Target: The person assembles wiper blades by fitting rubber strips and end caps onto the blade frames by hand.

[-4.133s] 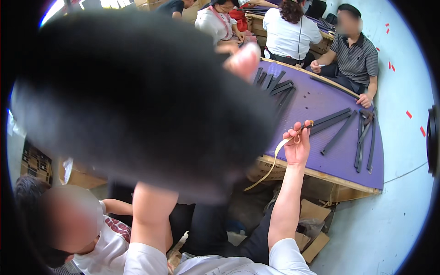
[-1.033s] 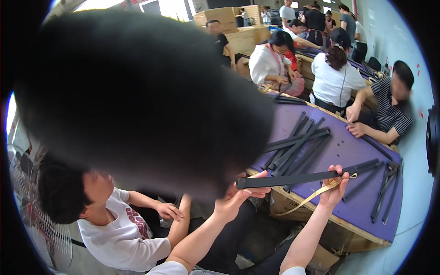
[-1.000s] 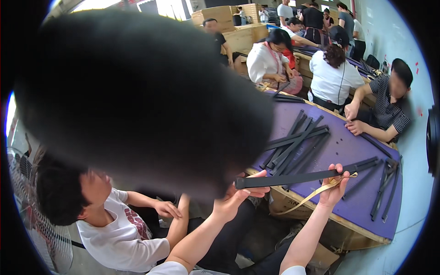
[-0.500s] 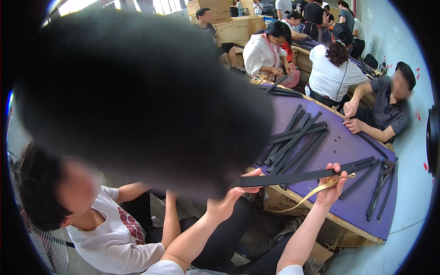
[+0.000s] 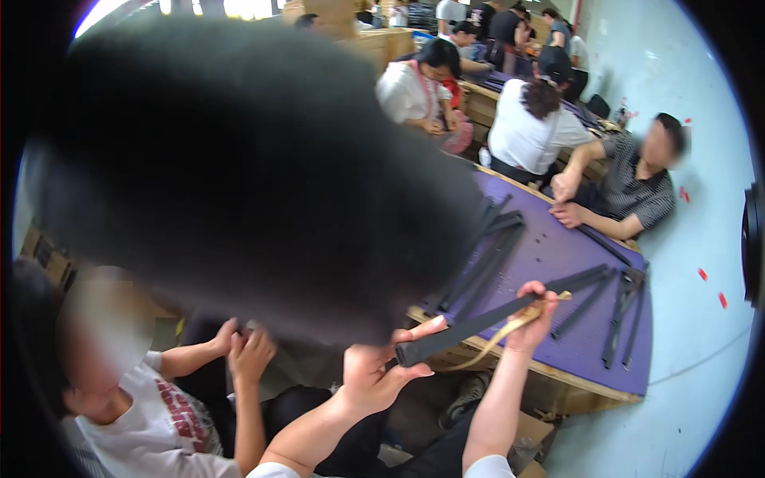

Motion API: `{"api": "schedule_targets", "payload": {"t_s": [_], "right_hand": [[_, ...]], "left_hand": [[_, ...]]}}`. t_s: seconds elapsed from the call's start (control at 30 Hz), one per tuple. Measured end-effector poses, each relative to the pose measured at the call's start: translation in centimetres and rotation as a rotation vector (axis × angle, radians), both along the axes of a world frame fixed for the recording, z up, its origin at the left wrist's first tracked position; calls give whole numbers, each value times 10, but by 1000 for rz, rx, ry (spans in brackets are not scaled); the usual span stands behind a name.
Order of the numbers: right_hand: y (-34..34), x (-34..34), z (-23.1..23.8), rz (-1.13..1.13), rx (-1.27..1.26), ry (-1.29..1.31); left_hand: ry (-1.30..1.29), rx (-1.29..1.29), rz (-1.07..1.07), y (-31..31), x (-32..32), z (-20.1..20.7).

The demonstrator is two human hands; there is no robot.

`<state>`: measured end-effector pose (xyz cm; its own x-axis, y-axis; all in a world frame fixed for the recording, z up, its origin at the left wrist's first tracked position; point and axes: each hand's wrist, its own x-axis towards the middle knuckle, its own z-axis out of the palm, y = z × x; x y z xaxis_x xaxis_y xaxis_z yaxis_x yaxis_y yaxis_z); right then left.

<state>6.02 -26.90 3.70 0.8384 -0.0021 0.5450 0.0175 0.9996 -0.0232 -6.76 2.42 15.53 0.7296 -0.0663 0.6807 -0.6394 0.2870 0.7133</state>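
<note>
My left hand [image 5: 370, 381] pinches the near end of a long flat black bar [image 5: 474, 325] between thumb and fingers. The bar slants up to the right, its blunt end face turned toward me. Farther along, my right hand [image 5: 526, 333] grips the same bar with fingers wrapped round it. A pale yellow strip [image 5: 510, 328] is also caught in that hand and trails down to the left below the bar. The bar's far end reaches over the purple-topped table [image 5: 550, 247]. A large dark blurred shape [image 5: 239, 175] hides much of the left and middle.
Several black bars [image 5: 488, 263] lie at the table's left, more [image 5: 617, 319] at its right end. Across it a person in a striped shirt [image 5: 637, 183] handles a bar. Close on my left sits a person in a white shirt [image 5: 151, 414]. A pale wall [image 5: 693, 334] borders the right.
The view has swung right, so the table and people appear farther left. The bar's near end has dropped and tipped toward me, showing its end face. Both hands keep their hold.
</note>
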Motion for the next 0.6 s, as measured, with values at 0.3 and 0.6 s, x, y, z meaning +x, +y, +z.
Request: {"api": "schedule_targets", "payload": {"t_s": [0.3,0.6], "right_hand": [[14,10,-6,29,75,70],[42,17,-18,106,80,205]], "left_hand": [[-130,272,209,-17,-5,36],[-269,313,422,-20,-2,55]]}}
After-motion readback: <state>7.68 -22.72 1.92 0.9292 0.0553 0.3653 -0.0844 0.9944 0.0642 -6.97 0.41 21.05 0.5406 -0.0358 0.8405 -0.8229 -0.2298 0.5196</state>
